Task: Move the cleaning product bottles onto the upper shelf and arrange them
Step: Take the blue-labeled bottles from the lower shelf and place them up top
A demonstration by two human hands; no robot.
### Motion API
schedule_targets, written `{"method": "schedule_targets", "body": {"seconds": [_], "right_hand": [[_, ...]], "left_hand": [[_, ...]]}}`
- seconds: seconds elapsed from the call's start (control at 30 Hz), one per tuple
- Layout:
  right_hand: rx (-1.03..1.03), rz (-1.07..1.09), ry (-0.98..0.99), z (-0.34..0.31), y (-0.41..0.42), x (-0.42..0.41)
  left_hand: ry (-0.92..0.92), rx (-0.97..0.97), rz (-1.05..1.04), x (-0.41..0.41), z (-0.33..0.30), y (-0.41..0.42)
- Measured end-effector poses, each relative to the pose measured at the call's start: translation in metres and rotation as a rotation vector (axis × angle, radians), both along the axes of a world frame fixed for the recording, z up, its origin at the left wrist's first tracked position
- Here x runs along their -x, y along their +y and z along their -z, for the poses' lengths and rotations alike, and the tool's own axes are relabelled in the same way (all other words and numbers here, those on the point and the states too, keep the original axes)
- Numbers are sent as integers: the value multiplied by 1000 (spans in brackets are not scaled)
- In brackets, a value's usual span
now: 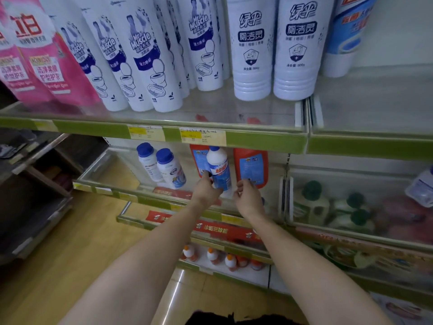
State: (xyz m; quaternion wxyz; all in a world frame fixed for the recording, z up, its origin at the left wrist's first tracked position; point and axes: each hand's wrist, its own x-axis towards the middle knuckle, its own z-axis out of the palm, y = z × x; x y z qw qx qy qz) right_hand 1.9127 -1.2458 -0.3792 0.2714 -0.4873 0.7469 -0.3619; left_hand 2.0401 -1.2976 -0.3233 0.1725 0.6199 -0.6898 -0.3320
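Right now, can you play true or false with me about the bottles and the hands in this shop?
1. The left hand holds a white bottle with a blue label. True.
2. That bottle already stands on the upper shelf. False: it is below the upper shelf, at the level of the shelf underneath.
3. The right hand holds a red bottle. False: it holds nothing; its fingers hang loosely curled beside the white bottle, in front of the red bottle.
4. Two small bottles with blue caps stand left of the held bottle. True.
5. The pink bags are on the floor. False: they are on the upper shelf, at its left end.
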Motion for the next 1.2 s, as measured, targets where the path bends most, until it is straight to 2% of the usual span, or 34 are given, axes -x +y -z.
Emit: {"method": "schedule_targets", "body": {"seconds": [0.1,0.27,0.5,0.7,0.8,1.07,1.2], "right_hand": [[-14,-23,-2,2,-4,-1],[-27,-31,12,7,-7,0],[-44,-27,15,8,2,-5],[-8,-31,18,1,20,-18],[12,-17,6,-5,34,-30],[-140,-104,115,-18,99,-66],[-162,-112,46,-24,152,-84]], "left_hand": [[88,-86,-56,6,0,-12],[385,-228,-126,15,-3,-17],[473,-178,-262,16,-6,-10],[695,-367,-362,-7,-8,28],[722,-361,-380,-22,-9,48],[773,-366,-344,-69,-34,110],[817,-414,-264,-86,-30,151]]}}
